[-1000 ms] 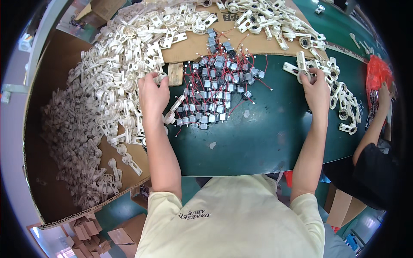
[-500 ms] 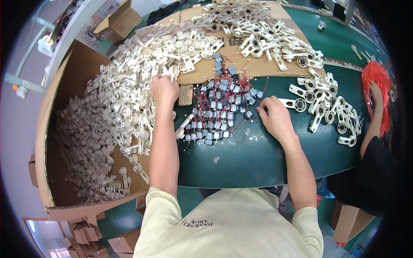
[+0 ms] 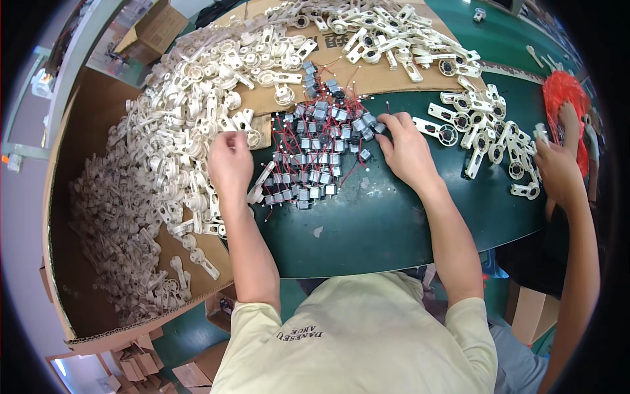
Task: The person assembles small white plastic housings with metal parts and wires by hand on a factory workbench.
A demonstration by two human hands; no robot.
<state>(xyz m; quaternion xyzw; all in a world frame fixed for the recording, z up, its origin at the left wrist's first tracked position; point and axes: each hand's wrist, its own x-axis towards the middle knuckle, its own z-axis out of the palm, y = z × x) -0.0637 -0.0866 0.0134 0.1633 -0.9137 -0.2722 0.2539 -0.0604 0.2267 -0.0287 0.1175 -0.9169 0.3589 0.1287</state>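
My left hand (image 3: 230, 167) is closed at the right edge of a big heap of white plastic parts (image 3: 197, 105). From its fingertips sticks out one white plastic part with a ring-shaped end (image 3: 252, 138), over a small wooden block (image 3: 264, 130). My right hand (image 3: 408, 150) has thumb and fingers pinched at a small grey motor (image 3: 371, 121) on the right side of the motor cluster. The many small motors (image 3: 315, 157) with thin red wires lie together on the green tabletop (image 3: 354, 236) between my hands.
A large cardboard box (image 3: 58, 217) full of white parts stands at left. White parts with dark centres (image 3: 489, 125) lie at right and on flattened cardboard (image 3: 367, 75) at the back. A co-worker's hand (image 3: 561, 174) holds a white part near a red plastic bag (image 3: 558, 92).
My left hand has drawn back from the heap with a white part. My right hand has reached to a motor at the cluster's edge. A co-worker's hand with a white part has appeared at right.
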